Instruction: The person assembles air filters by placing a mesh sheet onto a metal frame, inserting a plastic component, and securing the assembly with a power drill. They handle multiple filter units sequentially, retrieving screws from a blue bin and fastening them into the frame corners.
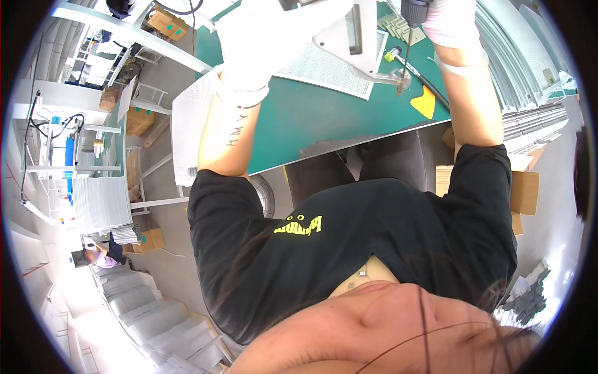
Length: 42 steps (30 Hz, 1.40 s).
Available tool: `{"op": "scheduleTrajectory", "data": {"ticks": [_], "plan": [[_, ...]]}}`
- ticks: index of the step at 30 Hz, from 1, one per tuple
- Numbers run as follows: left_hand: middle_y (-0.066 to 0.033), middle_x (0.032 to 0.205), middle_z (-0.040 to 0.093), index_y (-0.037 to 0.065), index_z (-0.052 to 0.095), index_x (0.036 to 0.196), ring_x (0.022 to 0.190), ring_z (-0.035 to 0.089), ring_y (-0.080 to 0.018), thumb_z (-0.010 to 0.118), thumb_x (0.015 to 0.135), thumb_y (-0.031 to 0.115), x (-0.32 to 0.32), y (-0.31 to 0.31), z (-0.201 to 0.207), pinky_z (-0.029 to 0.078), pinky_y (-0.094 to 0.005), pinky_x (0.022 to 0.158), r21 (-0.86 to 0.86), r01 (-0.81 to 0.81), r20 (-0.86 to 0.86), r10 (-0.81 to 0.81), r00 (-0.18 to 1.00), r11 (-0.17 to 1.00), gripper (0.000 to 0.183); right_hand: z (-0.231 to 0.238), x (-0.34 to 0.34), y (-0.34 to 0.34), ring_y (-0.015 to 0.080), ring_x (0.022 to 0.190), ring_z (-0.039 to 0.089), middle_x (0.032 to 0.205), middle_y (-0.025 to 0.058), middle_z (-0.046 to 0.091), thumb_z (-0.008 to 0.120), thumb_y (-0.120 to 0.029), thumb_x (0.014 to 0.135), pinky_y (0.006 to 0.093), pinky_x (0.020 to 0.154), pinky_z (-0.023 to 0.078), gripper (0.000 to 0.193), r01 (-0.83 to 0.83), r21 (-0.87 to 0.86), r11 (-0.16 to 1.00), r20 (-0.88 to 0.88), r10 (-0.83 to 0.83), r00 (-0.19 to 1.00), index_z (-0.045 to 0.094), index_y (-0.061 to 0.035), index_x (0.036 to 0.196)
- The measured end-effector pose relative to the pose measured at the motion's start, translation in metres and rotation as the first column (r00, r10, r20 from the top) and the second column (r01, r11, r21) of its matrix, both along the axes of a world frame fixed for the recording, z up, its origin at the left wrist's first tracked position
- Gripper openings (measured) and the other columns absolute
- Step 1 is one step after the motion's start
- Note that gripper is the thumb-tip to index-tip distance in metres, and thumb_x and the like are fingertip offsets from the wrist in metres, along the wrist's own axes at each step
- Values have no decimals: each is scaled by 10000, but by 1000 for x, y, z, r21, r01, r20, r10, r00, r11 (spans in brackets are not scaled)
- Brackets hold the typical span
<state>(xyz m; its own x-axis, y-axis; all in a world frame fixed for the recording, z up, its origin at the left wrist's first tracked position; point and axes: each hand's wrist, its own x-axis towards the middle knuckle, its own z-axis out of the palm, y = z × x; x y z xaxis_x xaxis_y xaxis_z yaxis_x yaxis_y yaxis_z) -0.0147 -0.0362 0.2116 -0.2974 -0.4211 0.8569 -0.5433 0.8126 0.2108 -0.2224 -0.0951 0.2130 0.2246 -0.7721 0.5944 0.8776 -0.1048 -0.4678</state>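
Wearer's head (398, 330) lies nearest. Right hand (451, 25) grasps a dark driver (415, 12) above the green table (286, 124); left hand (258, 53) overexposed, grip cannot be told. Grey bracket (339, 45) sits between them. Advisable: keep the bit (408, 53) aligned, bracket steady.

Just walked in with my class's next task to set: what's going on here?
A person in a black shirt is at a green table, gloved. The right hand holds a driver with a long bit. The left hand is near a pale slotted part; glare hides its grip. A mesh panel and hammer lie on the table.
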Motion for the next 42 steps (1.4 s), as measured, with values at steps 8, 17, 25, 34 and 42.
{"op": "scheduleTrajectory", "data": {"ticks": [8, 17, 25, 34, 42], "plan": [[-148, 1411, 455, 44, 212, 1538, 1317, 471, -250, 887, 692, 126, -16, 13, -7, 447, -399, 1067, 196, 287, -431, -180, 884, 938, 1085, -17, 14, 11, 132, 718, 640, 890, 62, 668, 586, -322, 1016, 237, 586, 511, 246, -1, -25, 1000, 21, 2, 1000, 601, -116, 1149], [-172, 1436, 462, 11, 201, 1546, 1350, 448, -264, 873, 718, 121, -11, 22, -10, 409, -403, 1102, 128, -63, -232, 92, 968, 990, 1073, -19, 10, 11, 133, 710, 633, 868, 61, 661, 573, -359, 1019, 234, 608, 492, 282, 14, 9, 1000, -25, -14, 1000, 602, -116, 1160], [-182, 1396, 504, -42, 277, 1475, 1300, 512, -287, 822, 724, 23, -23, 26, -10, 439, -414, 1075, 5, -340, -36, 340, 940, 940, 930, -27, -2, 11, 130, 710, 632, 860, 57, 656, 537, -425, 1025, 249, 630, 508, 344, -11, 9, 1000, -127, 12, 992, 601, -100, 1117], [-191, 1453, 442, 15, 230, 1521, 1310, 507, -291, 830, 694, 8, -10, 9, -17, 462, -388, 1063, 168, 77, -255, -32, 966, 983, 1022, -34, 3, 15, 154, 735, 636, 903, 59, 657, 529, -382, 1036, 263, 647, 512, 322, 46, 31, 998, -50, -44, 998, 585, -117, 1210], [-197, 1381, 464, -51, 288, 1458, 1282, 475, -289, 877, 661, 94, -5, 15, -31, 378, -410, 1104, 103, -129, -149, 143, 978, 986, 1002, -25, 5, 18, 134, 725, 616, 885, 58, 648, 500, -421, 1043, 256, 638, 500, 368, 17, 39, 999, -44, -16, 999, 592, -84, 1158]]}}
